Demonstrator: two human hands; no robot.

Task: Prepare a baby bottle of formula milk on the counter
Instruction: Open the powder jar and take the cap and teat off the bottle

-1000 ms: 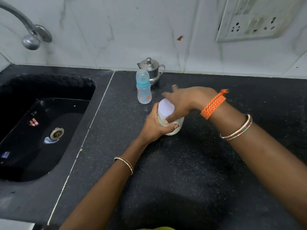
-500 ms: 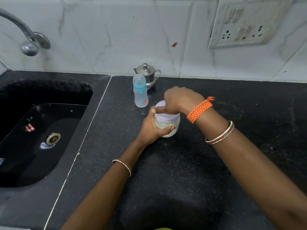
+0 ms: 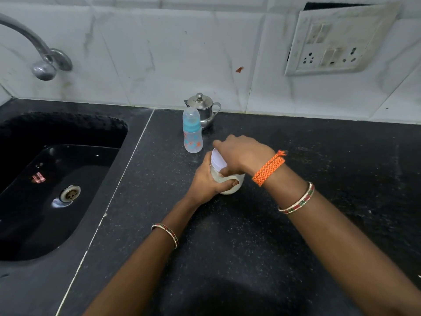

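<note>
Left hand [image 3: 206,182] around jar [image 3: 227,183], bottle [image 3: 192,135] beyond

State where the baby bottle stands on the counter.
In the head view, the baby bottle stands upright just in front of the steel pot, near the wall, right of the sink.

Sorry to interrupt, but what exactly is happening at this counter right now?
A person is working on a small jar of whitish powder on the black counter. The left hand grips the jar's body while the right hand is on its white lid, which sits tilted. The baby bottle stands capped and untouched just behind, in front of a small steel pot by the wall. The sink lies to the left.
</note>
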